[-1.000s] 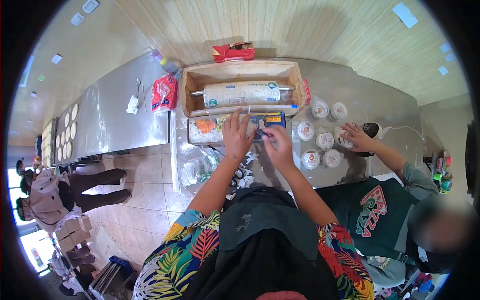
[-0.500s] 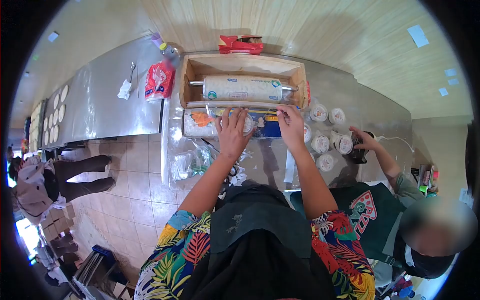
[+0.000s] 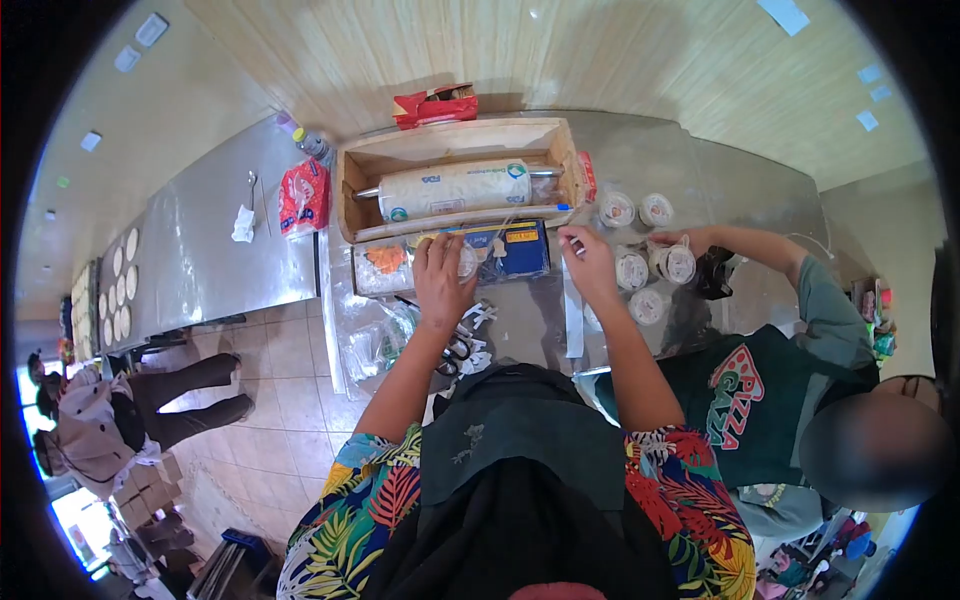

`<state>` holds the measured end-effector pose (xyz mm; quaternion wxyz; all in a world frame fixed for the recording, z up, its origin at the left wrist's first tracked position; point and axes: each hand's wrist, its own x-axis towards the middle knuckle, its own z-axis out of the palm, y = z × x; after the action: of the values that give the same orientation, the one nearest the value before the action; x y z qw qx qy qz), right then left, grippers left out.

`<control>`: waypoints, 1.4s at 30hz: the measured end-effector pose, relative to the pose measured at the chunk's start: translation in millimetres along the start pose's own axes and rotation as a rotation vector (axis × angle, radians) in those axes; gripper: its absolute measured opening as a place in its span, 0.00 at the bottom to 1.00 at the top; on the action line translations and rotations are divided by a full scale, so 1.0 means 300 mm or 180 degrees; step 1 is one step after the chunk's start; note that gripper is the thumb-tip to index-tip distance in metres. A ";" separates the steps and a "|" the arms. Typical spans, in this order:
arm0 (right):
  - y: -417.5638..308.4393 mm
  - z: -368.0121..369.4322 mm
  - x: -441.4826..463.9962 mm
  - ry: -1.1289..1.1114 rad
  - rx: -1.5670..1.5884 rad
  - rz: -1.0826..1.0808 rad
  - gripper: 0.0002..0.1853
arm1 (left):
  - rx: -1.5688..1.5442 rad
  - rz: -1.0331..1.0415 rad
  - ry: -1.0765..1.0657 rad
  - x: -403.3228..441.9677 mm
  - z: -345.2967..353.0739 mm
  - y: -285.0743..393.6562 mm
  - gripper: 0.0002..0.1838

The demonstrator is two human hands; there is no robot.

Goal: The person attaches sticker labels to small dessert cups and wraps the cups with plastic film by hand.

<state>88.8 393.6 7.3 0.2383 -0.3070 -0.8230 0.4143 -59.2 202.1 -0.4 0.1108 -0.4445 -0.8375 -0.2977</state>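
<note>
My left hand [image 3: 441,283] is closed around a round lidded cup [image 3: 467,263], on top of the long printed box [image 3: 524,248]. Thumb and fingers lie on either side of its lid. To the right, my right hand [image 3: 588,264] is raised at the box's right end, its fingertips pinched together; what they hold is too small to make out. Behind the box, a wrapped film roll [image 3: 455,190] lies on a metal rod in a wooden holder [image 3: 350,205]. Black-handled scissors [image 3: 456,350] and white scraps [image 3: 478,316] lie near my left forearm.
Several lidded cups [image 3: 631,270] stand right of the box. A co-worker's hand [image 3: 680,238] reaches among them, beside a black object [image 3: 715,272]. A red bag [image 3: 304,195] and plastic bags [image 3: 372,345] are at the left. Another person [image 3: 110,420] is at far left.
My right hand has shifted slightly down, away from the holder's front edge, still pinched. My left hand stays at the cup. The co-worker's hand has moved left from the black object to the cups.
</note>
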 end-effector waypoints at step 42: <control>-0.116 0.219 0.299 -0.1431 -0.1052 -0.1536 0.03 | -0.0160 -0.0414 -0.0078 -0.153 -0.063 0.033 0.37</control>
<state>-27.1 405.1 12.8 0.0896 -0.0398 -0.9593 0.2648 -25.9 163.9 -1.9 0.0698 -0.3954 -0.8582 -0.3197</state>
